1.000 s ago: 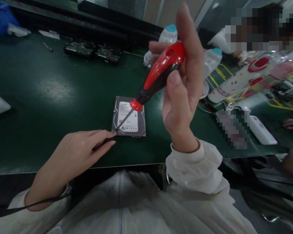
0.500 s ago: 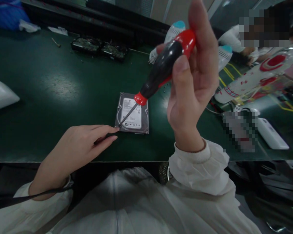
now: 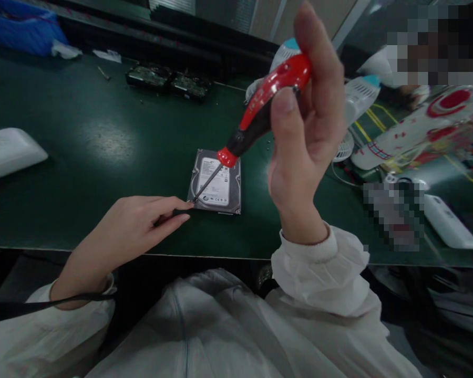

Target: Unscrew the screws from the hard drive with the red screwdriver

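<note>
drive: hard drive (image 3: 216, 182) lies flat, label up, on the green table (image 3: 82, 136).
handling: likely dense, rigid and shock-sensitive; hold it by the side edges.
right hand (image 3: 307, 126): wrapped round the screwdriver (image 3: 260, 113) handle, tip at the drive's near-left corner.
left hand (image 3: 130, 231): fingers extended, holding nothing, tips bracing that same corner.
change: handle has rotated from black side to red side up; tip is on the same corner.

The right hand (image 3: 307, 142) is hiding the screwdriver (image 3: 260, 109) butt. Beside the left hand (image 3: 130, 231), its tip is reading too small to judge.
</note>
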Demonstrator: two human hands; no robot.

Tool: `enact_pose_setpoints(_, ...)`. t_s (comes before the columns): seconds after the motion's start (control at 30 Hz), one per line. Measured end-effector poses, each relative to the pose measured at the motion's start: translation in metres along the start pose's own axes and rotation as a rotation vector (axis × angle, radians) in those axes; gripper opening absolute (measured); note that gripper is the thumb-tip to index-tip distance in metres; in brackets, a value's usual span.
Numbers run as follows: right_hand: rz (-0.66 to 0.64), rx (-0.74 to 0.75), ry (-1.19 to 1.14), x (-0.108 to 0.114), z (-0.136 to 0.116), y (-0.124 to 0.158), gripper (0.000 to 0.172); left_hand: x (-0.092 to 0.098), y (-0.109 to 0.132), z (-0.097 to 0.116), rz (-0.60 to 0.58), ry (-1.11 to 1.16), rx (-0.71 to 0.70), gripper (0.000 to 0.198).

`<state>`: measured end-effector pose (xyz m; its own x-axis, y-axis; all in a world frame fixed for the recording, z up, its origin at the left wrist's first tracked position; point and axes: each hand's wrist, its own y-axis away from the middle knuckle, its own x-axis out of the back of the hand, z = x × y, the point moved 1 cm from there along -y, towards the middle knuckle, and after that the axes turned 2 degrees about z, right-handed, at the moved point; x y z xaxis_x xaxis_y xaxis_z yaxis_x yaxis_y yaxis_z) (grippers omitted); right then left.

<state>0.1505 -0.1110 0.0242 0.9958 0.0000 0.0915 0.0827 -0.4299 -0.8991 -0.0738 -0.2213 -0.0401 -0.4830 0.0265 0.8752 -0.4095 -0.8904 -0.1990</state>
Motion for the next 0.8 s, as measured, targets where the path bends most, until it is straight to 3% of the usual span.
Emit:
enact_pose_setpoints(0.13,-0.068,0.036,-0.026,0.001,0.008,-0.003,0.049,-0.001,0.001,-0.001,0.009,0.015,0.015,0.039)
enact_pose_setpoints(0.3,0.043,0.120,0.050,0.002,0.001,-0.003,0.036,0.000,0.000,-0.002,0.000,0.042,0.039,0.039)
enact_pose_setpoints(0.47,-0.050,0.141,-0.226,0.000,0.004,-0.005,0.038,0.002,-0.001,-0.002,-0.029,0.049,0.078,0.041)
enact_pose_setpoints(0.53,-0.048,0.138,-0.233,-0.001,0.005,-0.004,0.038,0.001,-0.001,-0.003,-0.035,0.051,0.083,0.042)
enact_pose_setpoints(0.7,0.110,0.011,0.000,-0.007,-0.012,0.003,0.032,0.000,0.000,-0.005,-0.039,0.052,0.092,0.042)
enact_pose_setpoints(0.8,0.081,-0.019,-0.035,-0.007,-0.016,0.003,0.030,0.001,0.001,-0.005,-0.044,0.054,0.095,0.042)
